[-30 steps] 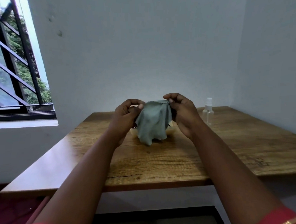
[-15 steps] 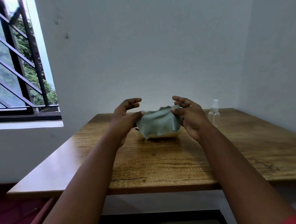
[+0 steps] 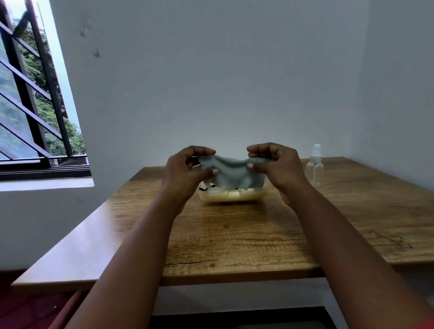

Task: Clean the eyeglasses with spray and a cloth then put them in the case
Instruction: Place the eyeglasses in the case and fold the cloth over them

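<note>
A grey-green cloth [image 3: 233, 172] is stretched between my two hands above the table. My left hand [image 3: 188, 172] pinches its left edge and my right hand [image 3: 275, 164] pinches its right edge. Under the cloth a pale yellow case [image 3: 232, 196] lies on the wooden table [image 3: 241, 229]. Small black parts of the eyeglasses [image 3: 203, 189] show at the case's upper rim; the cloth hides the rest of them. A clear spray bottle [image 3: 315, 166] with a white cap stands upright to the right of my right hand.
White walls close off the table at the back and on the right. A barred window [image 3: 21, 101] is on the left. The table's near edge runs across at about my forearms, with a dark floor below.
The cloth hung bunched from my hands a second ago; now it is pulled out flat and wide between them. The case beneath has come into view.
</note>
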